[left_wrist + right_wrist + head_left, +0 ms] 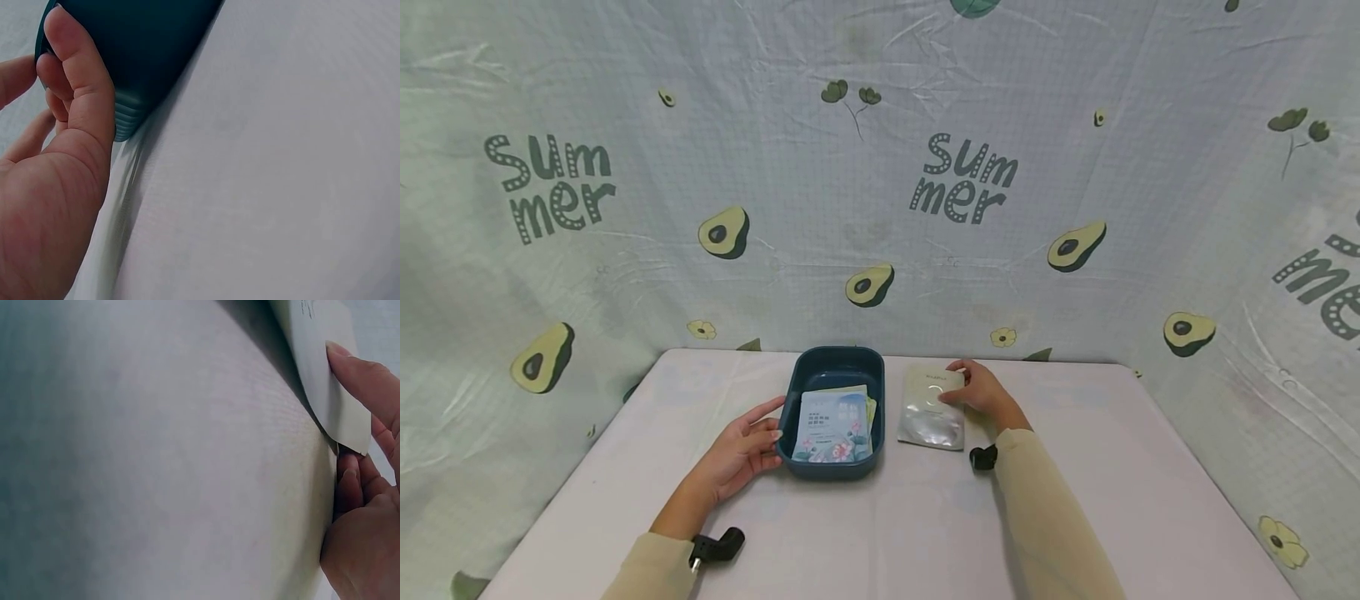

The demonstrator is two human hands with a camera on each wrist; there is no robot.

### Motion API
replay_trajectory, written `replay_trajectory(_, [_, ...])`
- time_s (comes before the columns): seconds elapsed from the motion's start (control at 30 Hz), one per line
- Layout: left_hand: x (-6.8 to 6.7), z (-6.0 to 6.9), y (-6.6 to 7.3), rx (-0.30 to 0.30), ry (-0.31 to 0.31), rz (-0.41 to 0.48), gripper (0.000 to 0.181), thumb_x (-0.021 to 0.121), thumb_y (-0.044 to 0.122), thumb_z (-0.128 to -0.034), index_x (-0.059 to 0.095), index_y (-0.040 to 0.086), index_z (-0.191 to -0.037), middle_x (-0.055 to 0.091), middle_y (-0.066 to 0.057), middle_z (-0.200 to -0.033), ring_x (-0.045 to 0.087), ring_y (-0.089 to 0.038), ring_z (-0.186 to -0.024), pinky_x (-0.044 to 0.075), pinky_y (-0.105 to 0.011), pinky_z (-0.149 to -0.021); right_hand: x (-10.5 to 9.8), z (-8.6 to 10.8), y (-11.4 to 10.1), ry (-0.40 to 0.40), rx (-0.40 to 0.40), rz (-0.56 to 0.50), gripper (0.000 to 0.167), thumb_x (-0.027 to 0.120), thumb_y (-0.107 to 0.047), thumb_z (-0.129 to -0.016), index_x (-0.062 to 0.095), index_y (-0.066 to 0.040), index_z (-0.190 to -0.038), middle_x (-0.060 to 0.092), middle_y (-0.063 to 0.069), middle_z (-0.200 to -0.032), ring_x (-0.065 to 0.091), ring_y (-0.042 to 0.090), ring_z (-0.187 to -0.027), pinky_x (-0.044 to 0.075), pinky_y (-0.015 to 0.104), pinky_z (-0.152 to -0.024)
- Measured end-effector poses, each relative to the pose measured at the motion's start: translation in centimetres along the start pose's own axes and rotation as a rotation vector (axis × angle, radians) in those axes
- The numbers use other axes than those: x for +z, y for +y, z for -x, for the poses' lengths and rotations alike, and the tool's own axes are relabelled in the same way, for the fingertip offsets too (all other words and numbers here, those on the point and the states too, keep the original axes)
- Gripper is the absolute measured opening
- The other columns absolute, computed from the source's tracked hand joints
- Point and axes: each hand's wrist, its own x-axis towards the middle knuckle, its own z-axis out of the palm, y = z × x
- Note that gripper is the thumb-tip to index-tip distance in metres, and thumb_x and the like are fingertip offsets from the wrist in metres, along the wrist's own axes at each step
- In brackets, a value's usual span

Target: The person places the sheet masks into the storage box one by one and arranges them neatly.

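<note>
A dark blue box (832,469) stands on the table at centre, holding a blue floral packet (831,427) on top of a yellow-green one (870,410). At the box's left rim, my left hand (741,450) grips with thumb and fingers. In the left wrist view those fingers lie against the box's outer wall (150,56). Right of the box is a silver, pale-topped face mask packet (931,423). My right hand (985,394) pinches its upper right part, thumb on top. The right wrist view shows the packet's edge (331,387) lifted off the table, fingers beneath.
A pale tablecloth (865,542) covers the table. Behind and on both sides hangs a curtain (790,175) printed with avocados and lettering. The table's back edge lies just beyond the box and packet. Each wrist carries a small black camera.
</note>
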Motion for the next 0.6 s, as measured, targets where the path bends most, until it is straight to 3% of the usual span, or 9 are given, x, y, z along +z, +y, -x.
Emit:
replay_trajectory(0.3, [0.07, -0.15, 0.06, 0.002, 0.001, -0.001, 0.07, 0.054, 0.006, -0.1034, 0.02, 0.013, -0.164, 0.058, 0.0, -0.112, 0.066, -0.012, -0.085, 0.059, -0.025, -0.076, -0.21, 0.16, -0.19, 0.014, -0.008, -0.002, 0.063, 0.087, -0.026, -0.082, 0.058, -0.011, -0.135, 0.054, 0.015, -0.114, 0.05, 0.028, -0.1, 0.041, 0.038, -0.088])
replay_trajectory(0.6, [0.07, 0.01, 0.01, 0.0, 0.006, -0.01, 0.07, 0.055, 0.006, -0.1033, 0.02, 0.014, -0.164, 0.059, 0.0, -0.112, 0.067, -0.012, -0.085, 0.059, -0.025, -0.076, 0.01, 0.28, -0.11, 0.011, -0.02, -0.011, 0.063, 0.087, -0.026, -0.081, 0.059, -0.01, -0.135, 0.055, 0.016, -0.117, 0.049, 0.028, -0.104, 0.042, 0.04, -0.092])
